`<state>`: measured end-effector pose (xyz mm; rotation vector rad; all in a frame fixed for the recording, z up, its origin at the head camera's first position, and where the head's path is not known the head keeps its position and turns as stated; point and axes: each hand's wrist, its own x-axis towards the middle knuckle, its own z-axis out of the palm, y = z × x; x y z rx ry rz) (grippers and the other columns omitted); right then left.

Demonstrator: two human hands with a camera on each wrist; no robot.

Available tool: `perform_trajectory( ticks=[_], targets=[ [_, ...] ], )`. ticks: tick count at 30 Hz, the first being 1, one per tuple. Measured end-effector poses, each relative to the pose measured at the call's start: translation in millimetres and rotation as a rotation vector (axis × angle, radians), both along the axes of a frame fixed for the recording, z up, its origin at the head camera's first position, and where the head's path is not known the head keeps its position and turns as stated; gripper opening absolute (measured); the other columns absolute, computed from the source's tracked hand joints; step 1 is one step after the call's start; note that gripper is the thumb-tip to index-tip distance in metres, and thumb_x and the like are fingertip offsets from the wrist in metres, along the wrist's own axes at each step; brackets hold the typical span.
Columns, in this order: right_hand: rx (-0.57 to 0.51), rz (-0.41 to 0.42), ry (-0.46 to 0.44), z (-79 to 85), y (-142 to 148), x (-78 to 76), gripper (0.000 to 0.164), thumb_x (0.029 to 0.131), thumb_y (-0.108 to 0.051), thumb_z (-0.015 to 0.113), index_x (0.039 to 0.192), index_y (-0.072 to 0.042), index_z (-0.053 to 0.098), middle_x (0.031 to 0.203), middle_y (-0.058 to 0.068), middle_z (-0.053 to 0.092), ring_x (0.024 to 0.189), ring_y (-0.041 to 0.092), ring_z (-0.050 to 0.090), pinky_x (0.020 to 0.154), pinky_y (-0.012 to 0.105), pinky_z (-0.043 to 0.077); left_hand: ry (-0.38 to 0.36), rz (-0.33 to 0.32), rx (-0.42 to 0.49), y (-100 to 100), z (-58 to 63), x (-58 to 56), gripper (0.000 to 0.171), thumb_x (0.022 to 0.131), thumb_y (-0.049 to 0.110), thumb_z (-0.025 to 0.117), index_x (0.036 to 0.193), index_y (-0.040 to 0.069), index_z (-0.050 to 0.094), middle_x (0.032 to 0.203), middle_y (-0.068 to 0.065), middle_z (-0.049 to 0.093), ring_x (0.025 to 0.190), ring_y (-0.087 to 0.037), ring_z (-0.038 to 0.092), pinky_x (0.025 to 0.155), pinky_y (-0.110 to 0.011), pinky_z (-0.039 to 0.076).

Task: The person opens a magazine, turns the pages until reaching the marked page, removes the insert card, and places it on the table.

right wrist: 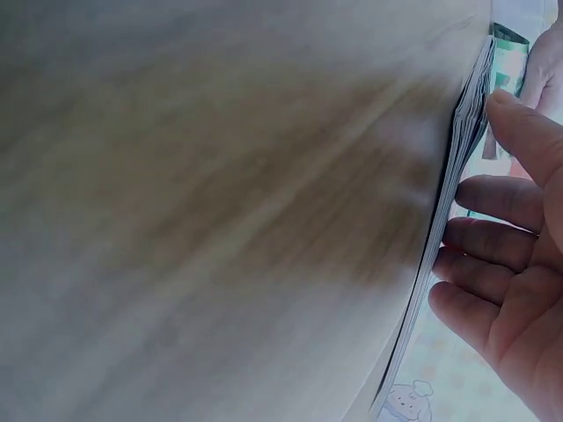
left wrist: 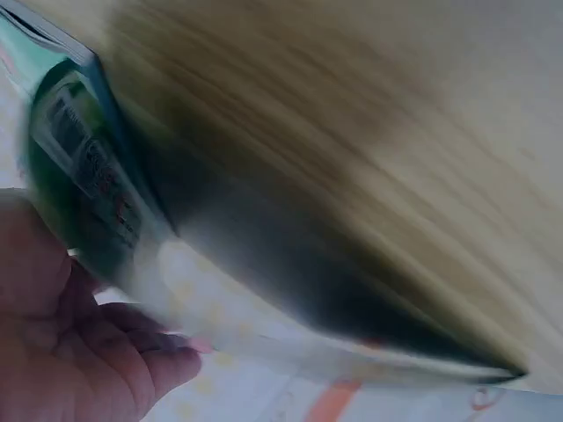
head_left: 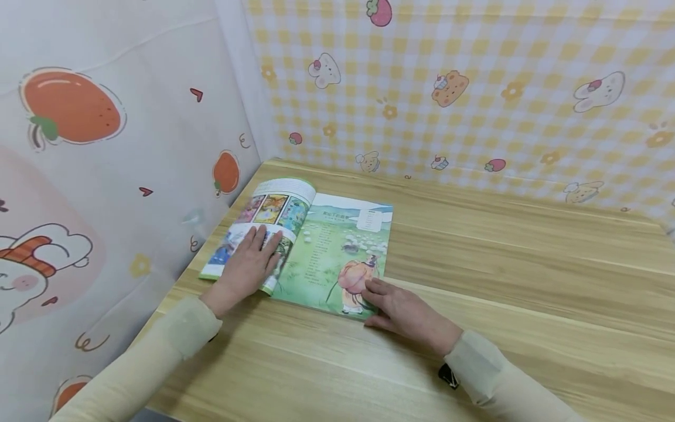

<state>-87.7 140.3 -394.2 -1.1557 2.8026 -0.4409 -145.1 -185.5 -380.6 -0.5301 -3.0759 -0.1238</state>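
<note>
An open illustrated book (head_left: 316, 252) lies on the wooden table, near its left side. Its left page (head_left: 248, 258) bulges upward and bears several small pictures; the right page shows a green meadow with sheep and a figure carrying a pink bundle. My left hand (head_left: 248, 264) rests on the left page with fingers spread. At the lower right corner of the right page, my right hand (head_left: 401, 308) touches the book's edge. In the right wrist view, the right fingers (right wrist: 493, 242) lie along the page edges (right wrist: 444, 189), thumb apart from them near the corner.
The wooden table (head_left: 501, 252) extends to the right of the book. A white printed curtain (head_left: 158, 105) hangs close along the left, and a yellow checked curtain (head_left: 474, 135) along the back. A black clip (head_left: 448, 375) sits under the right wrist.
</note>
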Motion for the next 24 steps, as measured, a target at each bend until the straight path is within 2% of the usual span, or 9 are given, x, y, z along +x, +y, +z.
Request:
perform_trajectory(
  ticks=[3, 9, 13, 19, 24],
  targets=[
    [-0.012, -0.005, -0.017, -0.4, 1, 0.5, 0.052, 0.09, -0.029, 0.07, 0.13, 0.003, 0.06, 0.139, 0.024, 0.056, 0.13, 0.039, 0.054, 0.103, 0.047, 0.049, 0.026, -0.032, -0.047, -6, -5.8, -3.1, 0.05, 0.102, 0.018, 0.047, 0.146, -0.004, 0.04, 0.153, -0.029, 0.034, 0.142, -0.049, 0.032, 0.116, -0.057, 0.032],
    [-0.023, -0.006, -0.068, -0.9, 1, 0.5, 0.052, 0.092, -0.03, 0.067, 0.132, 0.003, 0.059, 0.142, 0.023, 0.053, 0.133, 0.038, 0.051, 0.104, 0.047, 0.048, -0.099, -0.022, -0.079, -12, -16.6, -6.0, 0.05, 0.103, 0.017, 0.042, 0.146, -0.008, 0.037, 0.152, -0.027, 0.038, 0.14, -0.048, 0.035, 0.117, -0.056, 0.032],
    [-0.025, 0.001, -0.076, 1.1, 3, -1.0, 0.049, 0.094, -0.026, 0.065, 0.132, 0.004, 0.058, 0.143, 0.024, 0.052, 0.133, 0.038, 0.051, 0.104, 0.047, 0.048, -0.129, -0.009, -0.102, -8, -15.9, -9.0, 0.05, 0.102, 0.017, 0.041, 0.146, -0.007, 0.038, 0.152, -0.027, 0.038, 0.141, -0.048, 0.035, 0.116, -0.058, 0.032],
    [-0.007, 0.028, -0.035, 3.1, 3, -3.4, 0.041, 0.096, -0.018, 0.062, 0.13, 0.004, 0.06, 0.14, 0.025, 0.055, 0.131, 0.039, 0.053, 0.102, 0.047, 0.049, -0.177, 0.026, -0.122, -1, -11.5, -12.5, 0.05, 0.103, 0.015, 0.039, 0.147, -0.007, 0.036, 0.154, -0.028, 0.034, 0.142, -0.048, 0.032, 0.117, -0.058, 0.03],
    [0.002, 0.072, 0.069, 0.9, 2, -4.1, 0.028, 0.092, -0.012, 0.066, 0.118, -0.002, 0.07, 0.129, 0.02, 0.065, 0.121, 0.035, 0.062, 0.097, 0.043, 0.054, -0.209, 0.043, -0.131, 0, -13.7, -13.5, 0.051, 0.104, 0.015, 0.034, 0.149, -0.007, 0.031, 0.156, -0.028, 0.029, 0.143, -0.047, 0.031, 0.119, -0.056, 0.028]
  ],
)
